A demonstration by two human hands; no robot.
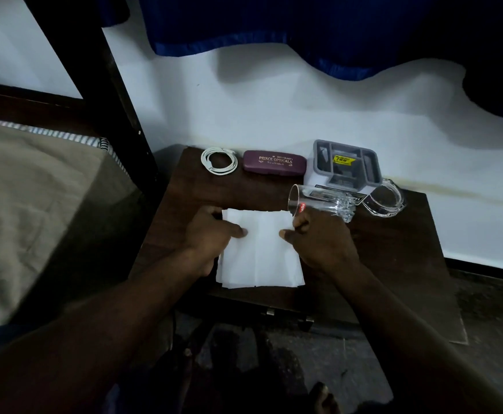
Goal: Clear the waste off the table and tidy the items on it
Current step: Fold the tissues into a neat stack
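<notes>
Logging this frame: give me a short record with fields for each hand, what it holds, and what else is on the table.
setting: dark wooden table against a white wall
left hand: grips the left edge of the white paper sheets, thumb on top
right hand: pinches the sheets' right edge
back row, left to right: coiled white cable, maroon spectacle case, grey organiser box
glass tumbler: lying on its side, mouth facing left, just beyond the right hand
clear glass dish: right of the tumbler

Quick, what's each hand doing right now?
Left hand: pinches the white tissue at its left edge.
Right hand: pinches the same tissue at its right edge.
</notes>
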